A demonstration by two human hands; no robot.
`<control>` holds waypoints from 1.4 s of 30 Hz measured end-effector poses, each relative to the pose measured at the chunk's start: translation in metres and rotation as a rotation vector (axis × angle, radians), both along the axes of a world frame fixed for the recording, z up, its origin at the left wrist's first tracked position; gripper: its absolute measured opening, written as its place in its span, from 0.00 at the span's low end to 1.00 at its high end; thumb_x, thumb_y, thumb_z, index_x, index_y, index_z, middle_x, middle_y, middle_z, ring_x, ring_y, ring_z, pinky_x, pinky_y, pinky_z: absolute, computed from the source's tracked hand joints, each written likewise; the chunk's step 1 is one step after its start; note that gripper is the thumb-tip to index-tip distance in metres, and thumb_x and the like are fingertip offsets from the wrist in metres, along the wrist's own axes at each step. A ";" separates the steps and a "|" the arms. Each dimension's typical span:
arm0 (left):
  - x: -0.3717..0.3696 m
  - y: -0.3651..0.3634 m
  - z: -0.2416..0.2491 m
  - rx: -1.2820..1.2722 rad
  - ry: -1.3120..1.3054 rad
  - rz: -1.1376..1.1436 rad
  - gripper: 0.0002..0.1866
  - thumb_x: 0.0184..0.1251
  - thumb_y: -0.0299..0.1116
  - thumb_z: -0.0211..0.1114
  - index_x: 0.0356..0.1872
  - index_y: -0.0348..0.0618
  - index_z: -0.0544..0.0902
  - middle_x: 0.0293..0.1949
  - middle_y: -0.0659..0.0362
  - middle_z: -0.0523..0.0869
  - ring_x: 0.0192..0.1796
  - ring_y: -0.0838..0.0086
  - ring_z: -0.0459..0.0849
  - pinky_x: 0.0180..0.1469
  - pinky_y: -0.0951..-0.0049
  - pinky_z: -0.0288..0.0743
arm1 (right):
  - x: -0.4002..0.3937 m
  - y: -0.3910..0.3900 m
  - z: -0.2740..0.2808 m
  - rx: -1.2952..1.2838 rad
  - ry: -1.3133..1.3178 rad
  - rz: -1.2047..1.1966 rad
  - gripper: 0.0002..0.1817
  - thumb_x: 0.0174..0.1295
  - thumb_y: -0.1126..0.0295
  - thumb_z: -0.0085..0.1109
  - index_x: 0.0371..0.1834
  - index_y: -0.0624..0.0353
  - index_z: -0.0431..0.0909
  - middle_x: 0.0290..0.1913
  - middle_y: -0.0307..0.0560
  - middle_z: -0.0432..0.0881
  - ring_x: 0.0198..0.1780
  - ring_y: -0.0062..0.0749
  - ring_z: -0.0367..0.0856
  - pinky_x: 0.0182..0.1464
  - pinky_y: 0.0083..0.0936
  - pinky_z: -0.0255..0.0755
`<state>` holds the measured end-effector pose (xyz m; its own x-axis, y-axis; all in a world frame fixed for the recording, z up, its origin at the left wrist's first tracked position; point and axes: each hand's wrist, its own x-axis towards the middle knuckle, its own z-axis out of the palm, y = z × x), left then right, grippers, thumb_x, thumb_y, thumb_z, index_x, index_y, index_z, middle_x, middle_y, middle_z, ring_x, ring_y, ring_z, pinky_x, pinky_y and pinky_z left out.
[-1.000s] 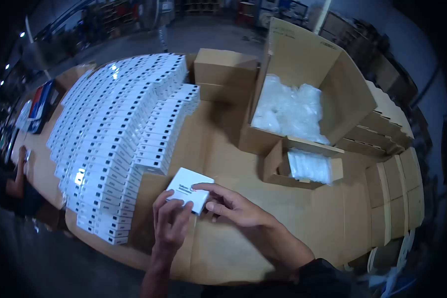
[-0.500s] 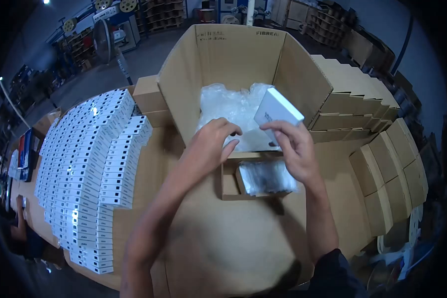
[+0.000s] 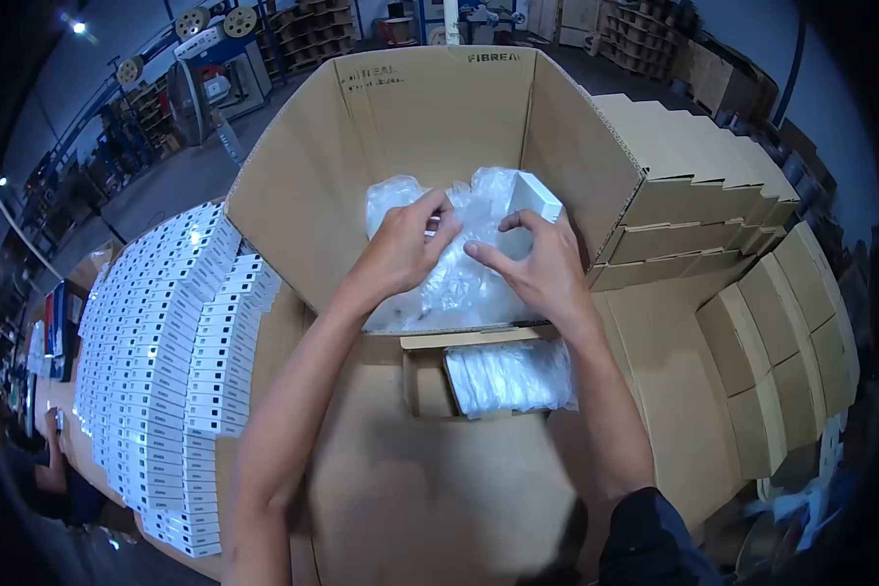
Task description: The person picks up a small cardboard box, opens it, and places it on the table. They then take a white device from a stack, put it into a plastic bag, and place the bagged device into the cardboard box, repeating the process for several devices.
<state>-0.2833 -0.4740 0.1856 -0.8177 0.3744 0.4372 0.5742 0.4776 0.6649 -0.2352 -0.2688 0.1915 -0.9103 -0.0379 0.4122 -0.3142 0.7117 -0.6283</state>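
Observation:
My left hand [image 3: 405, 244] is over the large open carton [image 3: 439, 107], its thumb and fingers curved and apart, with nothing visible between them. Opposite it, my right hand [image 3: 542, 269] has its thumb and index finger spread wide above the clear plastic packaging [image 3: 464, 278]. A white box [image 3: 537, 195] shows tilted just behind the right fingers, inside the carton; its lower part is hidden. In front of the carton stands a small cardboard box [image 3: 428, 383] holding a stack of clear plastic sleeves [image 3: 508, 376].
Rows of stacked white boxes [image 3: 156, 361] fill the left side of the table. Nested cardboard pieces [image 3: 703, 161] stand at the right, with more folded cardboard boxes [image 3: 786, 342] in front. A co-worker's arm [image 3: 54, 459] shows at the far left.
The view has shifted, and the large carton appears lower and further left. The white box has moved away from me, deeper into the carton, and my right thumb and index finger have spread apart.

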 end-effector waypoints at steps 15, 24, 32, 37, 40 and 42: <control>-0.034 -0.005 -0.004 0.112 0.138 0.577 0.23 0.77 0.51 0.63 0.52 0.37 0.78 0.48 0.41 0.86 0.55 0.45 0.85 0.57 0.51 0.76 | -0.020 -0.012 -0.004 -0.058 0.143 -0.007 0.16 0.72 0.63 0.60 0.37 0.66 0.89 0.33 0.64 0.86 0.44 0.59 0.83 0.56 0.47 0.74; 0.020 0.009 0.015 0.248 -0.083 0.526 0.26 0.79 0.52 0.61 0.51 0.31 0.82 0.41 0.43 0.88 0.47 0.54 0.88 0.52 0.55 0.80 | -0.021 -0.011 -0.014 -0.612 -0.027 0.120 0.17 0.72 0.61 0.66 0.35 0.66 0.88 0.26 0.43 0.83 0.29 0.22 0.79 0.30 0.23 0.75; 0.088 0.018 0.000 0.689 0.188 0.441 0.21 0.86 0.41 0.55 0.36 0.33 0.82 0.20 0.58 0.78 0.25 0.83 0.73 0.29 0.72 0.69 | 0.053 -0.023 0.010 -0.872 -0.230 0.329 0.17 0.70 0.60 0.72 0.28 0.60 0.84 0.25 0.29 0.76 0.30 0.13 0.66 0.32 0.20 0.60; 0.176 0.006 -0.004 0.610 -0.054 0.475 0.24 0.87 0.44 0.53 0.37 0.33 0.85 0.19 0.63 0.75 0.25 0.87 0.71 0.29 0.74 0.67 | 0.089 -0.008 -0.008 -0.877 -0.264 0.456 0.14 0.71 0.62 0.70 0.36 0.63 0.87 0.31 0.30 0.79 0.37 0.15 0.74 0.40 0.19 0.71; 0.211 0.000 -0.026 0.678 -0.010 0.485 0.27 0.88 0.47 0.50 0.41 0.33 0.87 0.21 0.66 0.79 0.26 0.87 0.72 0.29 0.76 0.68 | 0.138 -0.020 -0.015 -1.002 -0.244 0.475 0.18 0.67 0.58 0.74 0.42 0.65 0.86 0.37 0.32 0.79 0.36 0.14 0.72 0.40 0.17 0.70; 0.238 -0.007 -0.034 0.702 -0.110 0.472 0.29 0.88 0.49 0.48 0.40 0.32 0.87 0.28 0.64 0.84 0.32 0.83 0.76 0.36 0.75 0.71 | 0.161 -0.024 -0.042 -0.916 -0.172 0.575 0.24 0.63 0.57 0.78 0.49 0.67 0.85 0.42 0.33 0.79 0.35 0.12 0.70 0.38 0.16 0.67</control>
<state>-0.0458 -0.4807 0.1518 -0.8715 -0.3443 0.3492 0.3330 0.1071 0.9368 -0.0745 -0.2927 0.1497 -0.9028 -0.2197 0.3698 -0.3071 -0.2727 -0.9118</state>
